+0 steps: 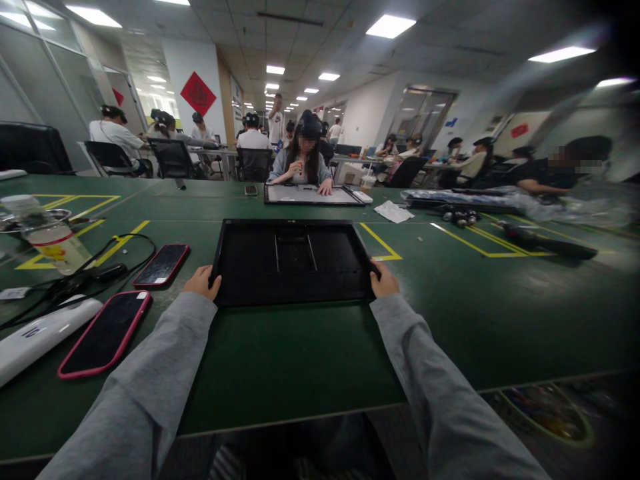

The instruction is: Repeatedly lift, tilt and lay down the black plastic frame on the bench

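A flat black panel (293, 261), like the back of a monitor, lies on the green table (300, 360) straight ahead of me. My left hand (203, 281) grips its near left corner, fingers curled over the edge. On the near right corner my right hand (384, 280) holds the edge the same way. Both arms are in grey sleeves.
Two phones in pink cases (106, 332) (162, 265) lie to the left, with a white power bank (40, 337), black cables (80, 277) and a plastic bottle (50, 239). Across the table a seated person (301, 160) works at another panel (313, 195). Yellow tape lines mark the table.
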The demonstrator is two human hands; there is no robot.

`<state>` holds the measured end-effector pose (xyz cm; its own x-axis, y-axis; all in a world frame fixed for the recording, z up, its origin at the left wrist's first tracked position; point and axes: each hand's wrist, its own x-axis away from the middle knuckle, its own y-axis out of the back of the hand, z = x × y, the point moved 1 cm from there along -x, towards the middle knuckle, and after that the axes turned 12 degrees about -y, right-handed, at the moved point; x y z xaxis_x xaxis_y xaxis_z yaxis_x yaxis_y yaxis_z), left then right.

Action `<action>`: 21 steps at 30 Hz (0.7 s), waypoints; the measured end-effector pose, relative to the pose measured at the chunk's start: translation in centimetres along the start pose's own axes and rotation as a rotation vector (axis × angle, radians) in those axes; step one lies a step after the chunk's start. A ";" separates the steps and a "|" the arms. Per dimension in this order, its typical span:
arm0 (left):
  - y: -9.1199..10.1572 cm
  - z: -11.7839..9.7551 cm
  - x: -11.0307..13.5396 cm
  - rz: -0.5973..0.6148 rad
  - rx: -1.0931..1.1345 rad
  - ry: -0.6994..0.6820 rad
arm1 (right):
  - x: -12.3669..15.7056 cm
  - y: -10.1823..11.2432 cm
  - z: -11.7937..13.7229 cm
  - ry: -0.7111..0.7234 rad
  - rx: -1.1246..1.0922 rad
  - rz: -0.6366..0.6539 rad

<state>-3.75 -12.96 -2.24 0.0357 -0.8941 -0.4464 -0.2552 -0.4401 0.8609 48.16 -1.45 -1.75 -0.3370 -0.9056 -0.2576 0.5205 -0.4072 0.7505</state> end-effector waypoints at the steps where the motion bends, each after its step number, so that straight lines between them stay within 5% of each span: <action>1: 0.1 0.0 0.0 0.001 0.000 0.001 | 0.0 0.0 0.0 0.000 0.001 0.000; 21: 0.0 0.0 0.0 0.022 0.002 0.003 | 0.1 0.2 0.2 0.010 -0.022 -0.002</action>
<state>-3.79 -12.94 -2.19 0.0331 -0.9040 -0.4263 -0.2576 -0.4199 0.8702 48.06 -1.58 -1.53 -0.3305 -0.9058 -0.2651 0.5372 -0.4115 0.7362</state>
